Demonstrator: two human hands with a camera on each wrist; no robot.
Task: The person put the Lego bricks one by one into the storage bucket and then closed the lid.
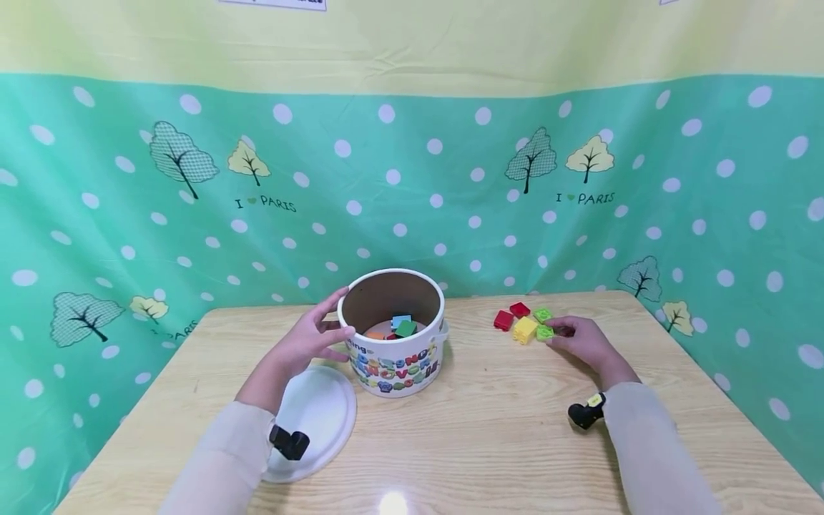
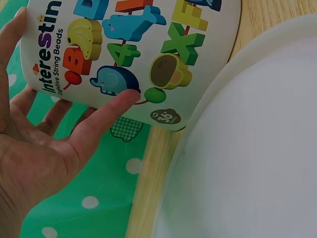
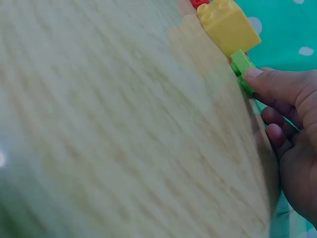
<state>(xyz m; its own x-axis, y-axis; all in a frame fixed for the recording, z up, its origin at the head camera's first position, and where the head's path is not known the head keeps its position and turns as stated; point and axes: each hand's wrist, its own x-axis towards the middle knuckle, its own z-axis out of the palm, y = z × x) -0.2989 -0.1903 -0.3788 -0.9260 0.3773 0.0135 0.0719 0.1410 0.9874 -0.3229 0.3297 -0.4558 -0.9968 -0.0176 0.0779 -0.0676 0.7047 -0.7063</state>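
My left hand [image 1: 315, 336] steadies a white printed bucket [image 1: 395, 368], its extended thumb and fingers laid along the left side. Colourful letters and animals cover the bucket in the left wrist view. Inside it lie several blocks, among them a green block [image 1: 405, 328] and a blue block [image 1: 400, 320]. Over at the right, my right hand [image 1: 582, 342] pinches a light green toy brick [image 3: 242, 69] between thumb and fingers, low at the table. A yellow brick [image 1: 524, 330] is right beside it, and another light green brick [image 1: 543, 315] lies just behind.
Two red bricks [image 1: 503, 320] lie left of and behind the yellow one. A round white lid [image 1: 322, 411] lies flat on the wooden table [image 1: 476, 436], left of and in front of the bucket. A green dotted curtain [image 1: 399, 193] hangs behind and at both sides.
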